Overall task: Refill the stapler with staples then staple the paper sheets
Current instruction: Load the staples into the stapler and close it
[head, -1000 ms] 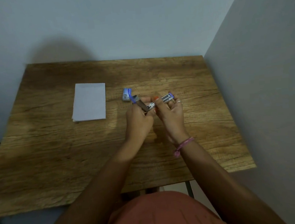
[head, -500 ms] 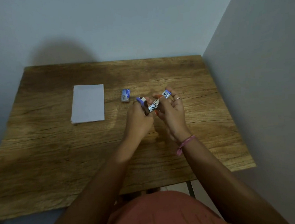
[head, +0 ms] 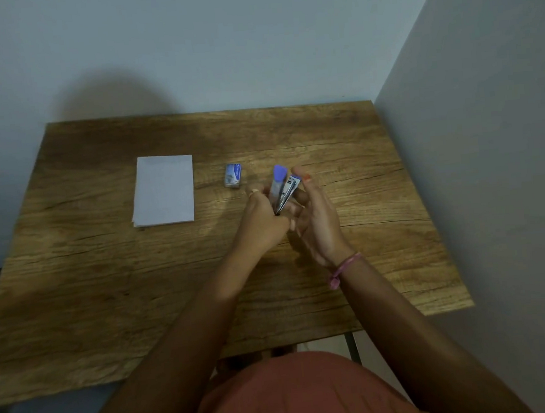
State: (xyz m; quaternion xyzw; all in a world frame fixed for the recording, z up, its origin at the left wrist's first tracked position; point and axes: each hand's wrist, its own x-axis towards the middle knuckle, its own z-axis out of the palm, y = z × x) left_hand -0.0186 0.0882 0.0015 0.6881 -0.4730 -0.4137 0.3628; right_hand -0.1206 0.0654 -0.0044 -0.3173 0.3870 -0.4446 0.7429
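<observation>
A small metal stapler (head: pixel 283 188) with blue tips is held above the table's middle, its two arms a narrow V pointing away from me. My left hand (head: pixel 263 218) grips its near end and left arm. My right hand (head: pixel 315 219) holds the right arm, thumb up beside the tip. A small blue staple box (head: pixel 233 175) lies on the wood just left of the hands. A stack of white paper sheets (head: pixel 164 189) lies flat further left.
The wooden table (head: pixel 114 284) stands in a corner, a grey wall behind it and another close along its right edge. My orange-clad lap shows below the front edge.
The stapler's arms, spread wide a second ago, have swung together into a narrow V. Both hands have turned it to point away from me.
</observation>
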